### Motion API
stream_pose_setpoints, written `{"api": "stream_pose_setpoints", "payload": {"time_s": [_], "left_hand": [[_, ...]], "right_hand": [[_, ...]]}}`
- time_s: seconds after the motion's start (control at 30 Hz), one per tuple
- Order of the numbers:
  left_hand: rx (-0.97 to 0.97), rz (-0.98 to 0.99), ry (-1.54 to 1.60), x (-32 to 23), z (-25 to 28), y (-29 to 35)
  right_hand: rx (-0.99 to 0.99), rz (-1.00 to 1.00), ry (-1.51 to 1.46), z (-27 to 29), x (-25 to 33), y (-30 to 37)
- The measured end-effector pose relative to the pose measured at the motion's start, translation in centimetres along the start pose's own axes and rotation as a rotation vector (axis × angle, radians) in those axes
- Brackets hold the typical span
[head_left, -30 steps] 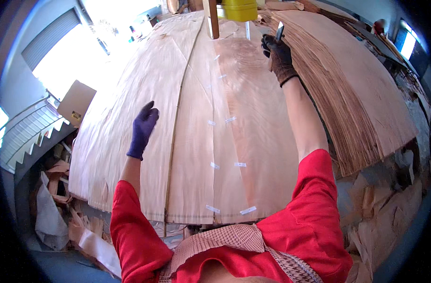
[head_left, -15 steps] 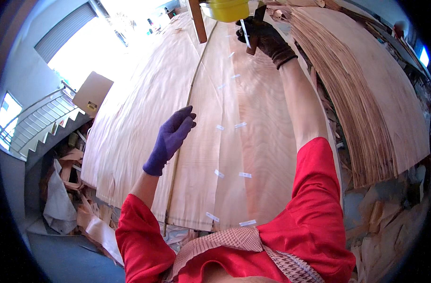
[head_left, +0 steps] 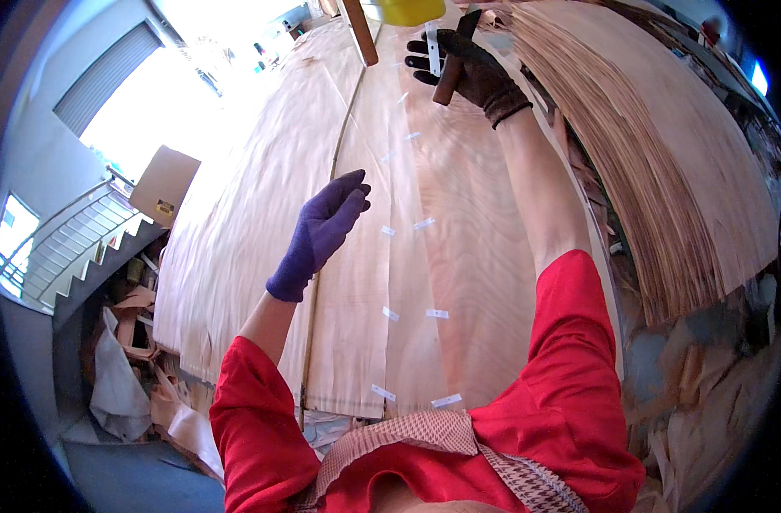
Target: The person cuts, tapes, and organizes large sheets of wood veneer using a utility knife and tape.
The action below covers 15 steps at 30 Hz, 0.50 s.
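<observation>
My right hand (head_left: 483,81), in a dark glove, reaches over the far part of the wood veneer sheets (head_left: 484,256). It grips a brown tool (head_left: 447,81) with a flat dark end; its exact kind is unclear. A strip of white perforated tape (head_left: 433,50) hangs at its partly stretched fingers, just below a yellow round holder (head_left: 412,10). Purple-gloved, my left hand (head_left: 320,232) hovers over the veneer near a long thin rod (head_left: 336,150), fingers loosely extended with nothing in them. Short tape pieces (head_left: 437,314) lie along the sheets' seams.
A wooden bar (head_left: 359,34) hangs down beside the yellow holder. On the right stands a thick stack of veneer (head_left: 638,154). Scraps (head_left: 189,419) litter the floor at left, near a cardboard piece (head_left: 164,184) and a staircase railing (head_left: 78,222).
My right hand has drawn slightly down from the yellow holder, its fingers spreading as more of the tape strip shows. The left hand has shifted a little up and right.
</observation>
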<state>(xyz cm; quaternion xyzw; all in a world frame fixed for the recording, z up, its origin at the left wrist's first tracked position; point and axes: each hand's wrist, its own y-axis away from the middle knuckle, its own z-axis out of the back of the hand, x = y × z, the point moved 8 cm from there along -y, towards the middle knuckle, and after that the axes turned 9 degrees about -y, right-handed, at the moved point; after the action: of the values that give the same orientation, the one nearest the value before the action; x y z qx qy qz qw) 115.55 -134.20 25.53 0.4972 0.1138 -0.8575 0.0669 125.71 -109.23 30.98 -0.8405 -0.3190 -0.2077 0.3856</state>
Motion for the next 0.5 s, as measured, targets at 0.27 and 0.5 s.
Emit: {"api": "stream_pose_setpoints", "payload": {"time_s": [0.27, 0.5], "left_hand": [[0.022, 0.02, 0.016, 0.3, -0.9, 0.3], [0.015, 0.018, -0.007, 0.7, -0.8, 1.0]], "right_hand": [[0.017, 0.291, 0.539, 0.3, 2.1, 0.2], [-0.155, 0.17, 0.01, 1.6, 1.0, 0.7]]}}
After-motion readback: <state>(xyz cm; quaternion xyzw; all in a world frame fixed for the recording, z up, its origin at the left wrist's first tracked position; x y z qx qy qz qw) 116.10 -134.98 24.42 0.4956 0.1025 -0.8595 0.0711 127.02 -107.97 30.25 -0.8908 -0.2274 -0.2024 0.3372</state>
